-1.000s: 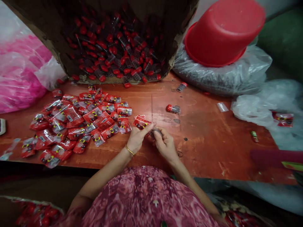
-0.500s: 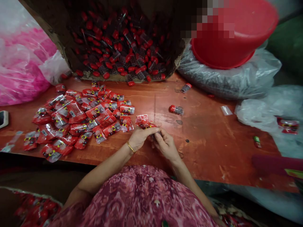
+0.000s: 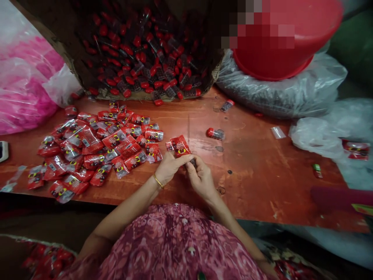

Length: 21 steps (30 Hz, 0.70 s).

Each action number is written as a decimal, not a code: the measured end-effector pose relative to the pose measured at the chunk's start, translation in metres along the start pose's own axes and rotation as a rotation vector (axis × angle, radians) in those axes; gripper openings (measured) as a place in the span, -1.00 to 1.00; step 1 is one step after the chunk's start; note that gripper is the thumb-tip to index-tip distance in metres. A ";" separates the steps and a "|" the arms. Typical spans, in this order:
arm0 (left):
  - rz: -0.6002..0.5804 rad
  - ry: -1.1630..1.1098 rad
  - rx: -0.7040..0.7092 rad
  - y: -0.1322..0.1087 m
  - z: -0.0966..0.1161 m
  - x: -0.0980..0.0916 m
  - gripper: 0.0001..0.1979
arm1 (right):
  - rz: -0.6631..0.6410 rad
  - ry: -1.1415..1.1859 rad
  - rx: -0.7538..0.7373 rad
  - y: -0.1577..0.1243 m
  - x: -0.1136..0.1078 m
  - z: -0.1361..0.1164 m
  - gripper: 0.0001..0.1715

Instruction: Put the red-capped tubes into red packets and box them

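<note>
My left hand (image 3: 169,168) and my right hand (image 3: 200,174) meet over the wooden table, close to my body. Both are closed on one red printed packet (image 3: 180,145), whose upper part sticks out beyond my fingers. Its lower end is hidden between my thumbs and fingers. Beyond my right hand lies a small clear bottle with a red cap (image 3: 215,134). On the left, a heap of similar red packets (image 3: 96,144) spreads over the table, its near edge just beside my left hand.
A tipped cardboard box (image 3: 72,70) full of red-capped bottles stands at the back. Behind right, a red tub (image 3: 271,62) rests on a filled plastic bag (image 3: 262,97). Pink goods in a clear bag (image 3: 26,93) lie far left. A small green-and-red piece (image 3: 317,171) lies right.
More of the packet shows beyond my fingers, and it lies flatter. My hands stay together in nearly the same place. The whole view has shifted slightly.
</note>
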<state>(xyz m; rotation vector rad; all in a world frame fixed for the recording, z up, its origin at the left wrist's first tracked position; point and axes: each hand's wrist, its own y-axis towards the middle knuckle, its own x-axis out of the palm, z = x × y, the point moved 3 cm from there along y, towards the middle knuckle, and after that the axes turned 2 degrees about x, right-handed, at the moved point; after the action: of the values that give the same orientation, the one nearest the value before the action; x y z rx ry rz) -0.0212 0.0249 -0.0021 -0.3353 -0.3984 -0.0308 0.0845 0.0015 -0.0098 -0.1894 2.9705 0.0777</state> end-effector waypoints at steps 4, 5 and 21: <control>-0.013 -0.006 -0.034 -0.005 -0.007 0.003 -0.61 | 0.014 0.210 0.138 0.001 0.006 0.008 -0.65; -0.015 -0.011 -0.037 -0.006 -0.010 0.003 -0.58 | 0.014 0.252 0.165 0.002 0.007 0.009 -0.62; 0.073 -0.260 -0.098 -0.003 -0.010 -0.003 -0.59 | -0.041 0.299 0.187 0.006 0.005 0.006 -0.68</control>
<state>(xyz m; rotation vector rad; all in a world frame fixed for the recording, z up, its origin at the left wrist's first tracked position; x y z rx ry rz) -0.0211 0.0183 -0.0109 -0.4521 -0.6435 0.0653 0.0799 0.0069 -0.0166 -0.2577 3.2426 -0.2544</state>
